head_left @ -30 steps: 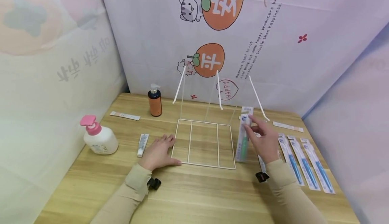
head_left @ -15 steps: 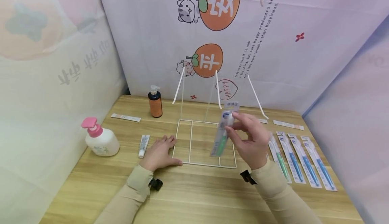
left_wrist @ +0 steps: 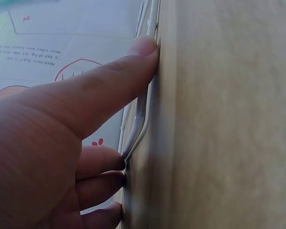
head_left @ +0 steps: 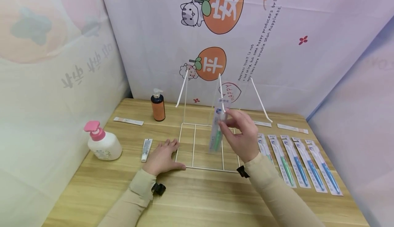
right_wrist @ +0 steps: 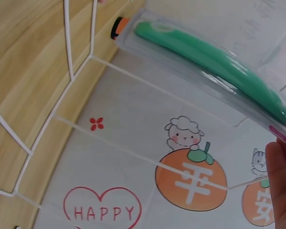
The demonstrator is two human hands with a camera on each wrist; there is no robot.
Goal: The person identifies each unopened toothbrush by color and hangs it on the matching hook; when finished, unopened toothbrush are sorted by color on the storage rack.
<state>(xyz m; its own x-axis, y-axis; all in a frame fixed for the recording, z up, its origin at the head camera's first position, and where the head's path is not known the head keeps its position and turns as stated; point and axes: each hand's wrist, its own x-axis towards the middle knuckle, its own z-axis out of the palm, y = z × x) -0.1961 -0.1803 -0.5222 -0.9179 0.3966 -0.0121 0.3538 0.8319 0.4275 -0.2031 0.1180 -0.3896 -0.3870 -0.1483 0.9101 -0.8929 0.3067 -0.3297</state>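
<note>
My right hand (head_left: 241,133) pinches a packaged toothbrush (head_left: 218,138) with a green handle near the top of its pack. It hangs upright at the tip of the middle hook (head_left: 221,91) of a white wire rack (head_left: 204,168); whether the hook passes through the pack's hole I cannot tell. In the right wrist view the green handle (right_wrist: 214,67) shows through clear plastic. My left hand (head_left: 163,156) rests at the rack's front left corner, fingers spread. The left wrist view shows the thumb (left_wrist: 109,88) touching the wire.
Several packaged toothbrushes (head_left: 300,168) lie in a row on the right. At left are a toothpaste tube (head_left: 146,150), a white pump bottle (head_left: 106,146) and a dark pump bottle (head_left: 158,108). Slim sachets (head_left: 292,128) lie towards the back. A printed curtain (head_left: 147,42) hangs behind.
My right hand has carried the green toothbrush leftward from the right of the rack to the middle hook. The left hand stays at the rack's corner.
</note>
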